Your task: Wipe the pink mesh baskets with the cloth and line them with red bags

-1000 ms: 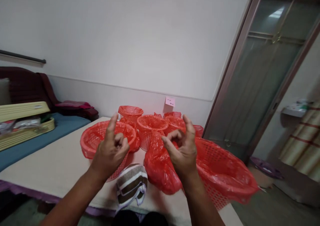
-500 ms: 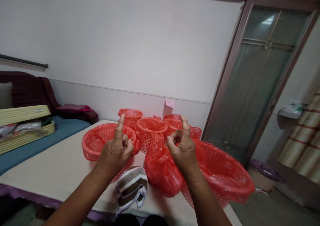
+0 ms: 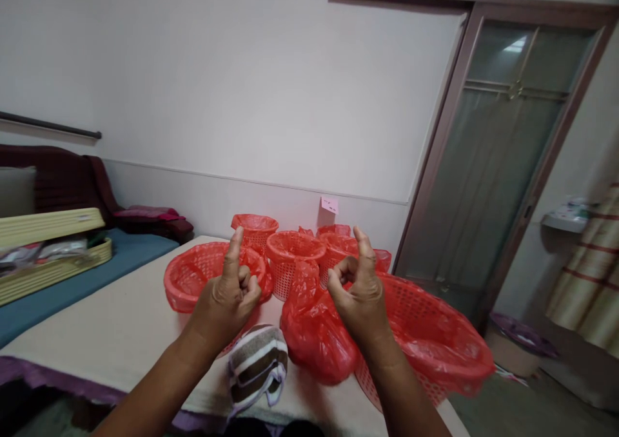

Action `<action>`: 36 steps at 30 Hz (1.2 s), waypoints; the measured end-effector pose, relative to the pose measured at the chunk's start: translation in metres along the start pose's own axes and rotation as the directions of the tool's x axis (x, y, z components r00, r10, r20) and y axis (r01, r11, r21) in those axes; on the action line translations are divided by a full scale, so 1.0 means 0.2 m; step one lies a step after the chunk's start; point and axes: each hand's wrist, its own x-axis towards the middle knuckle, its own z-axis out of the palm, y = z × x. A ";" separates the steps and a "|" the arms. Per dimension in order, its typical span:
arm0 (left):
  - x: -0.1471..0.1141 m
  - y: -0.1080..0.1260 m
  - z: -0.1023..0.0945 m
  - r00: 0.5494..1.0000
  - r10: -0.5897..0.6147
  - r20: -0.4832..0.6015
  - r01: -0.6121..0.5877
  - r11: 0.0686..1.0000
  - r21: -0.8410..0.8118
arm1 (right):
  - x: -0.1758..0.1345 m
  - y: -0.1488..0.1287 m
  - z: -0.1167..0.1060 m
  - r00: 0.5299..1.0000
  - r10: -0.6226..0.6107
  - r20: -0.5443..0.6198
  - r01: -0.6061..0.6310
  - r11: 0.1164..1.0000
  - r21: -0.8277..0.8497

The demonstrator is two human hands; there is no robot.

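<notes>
Above the table I hold up both bare hands, apart and with nothing in them. My left hand (image 3: 226, 295) has its index finger pointing up, the thumb angled inward and the other fingers curled. Before it stands a wide red basket (image 3: 181, 287) lined with a red plastic bag. My right hand (image 3: 360, 294) mirrors that pose, near a large lined red basket (image 3: 435, 340). Between the hands sits a bulging, gathered red plastic bag (image 3: 316, 343). A folded striped cloth (image 3: 258, 363) in brown, grey and white lies at the near edge.
Smaller lined red baskets, including one in the middle (image 3: 294, 250) and one behind it (image 3: 255, 224), stand toward the wall. A pink note (image 3: 329, 205) is there too. At left, a yellow case (image 3: 53, 250) lies partly open on a blue surface. A sliding door (image 3: 493, 166) is at right.
The view has shifted slightly, so the scene sits a little lower and to the right at left. Both hands keep the same pose; the baskets and cloth stay in place.
</notes>
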 end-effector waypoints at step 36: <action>-0.95 -0.31 0.44 0.623 -0.432 0.652 0.468 0.874 0.132 | -1.13 0.43 0.52 0.869 0.325 0.373 -0.267 0.943 -0.198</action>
